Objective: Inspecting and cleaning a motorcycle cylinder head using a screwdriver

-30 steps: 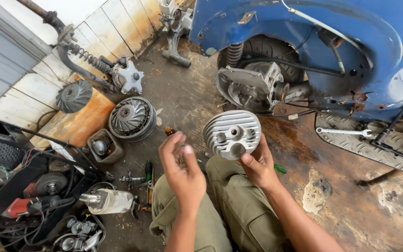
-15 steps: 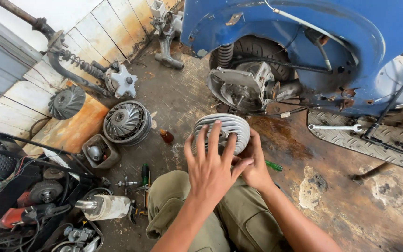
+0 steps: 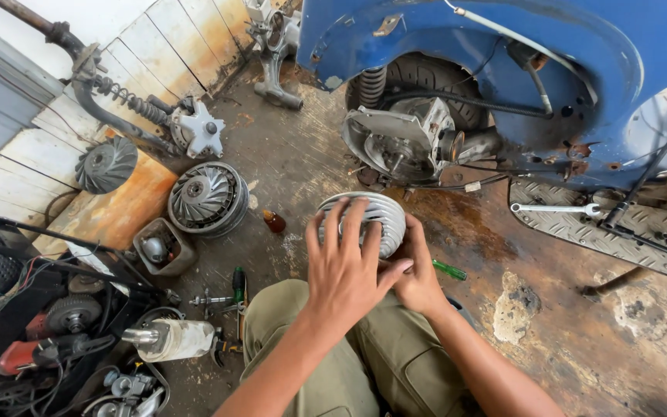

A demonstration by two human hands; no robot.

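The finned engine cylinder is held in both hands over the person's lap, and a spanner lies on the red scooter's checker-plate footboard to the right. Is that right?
Not quite: the scooter is blue, not red, as the head view shows. The rest holds: the left hand and right hand hold the finned engine cylinder over the lap, and the spanner lies on the checker-plate footboard to the right.

Finned engine cylinder: a round, pale grey metal casting ringed by thin parallel cooling fins. It is held above the stained concrete floor, just in front of the person's knees, tilted so the finned side shows. Its near face is covered by hands; the far edge remains visible.
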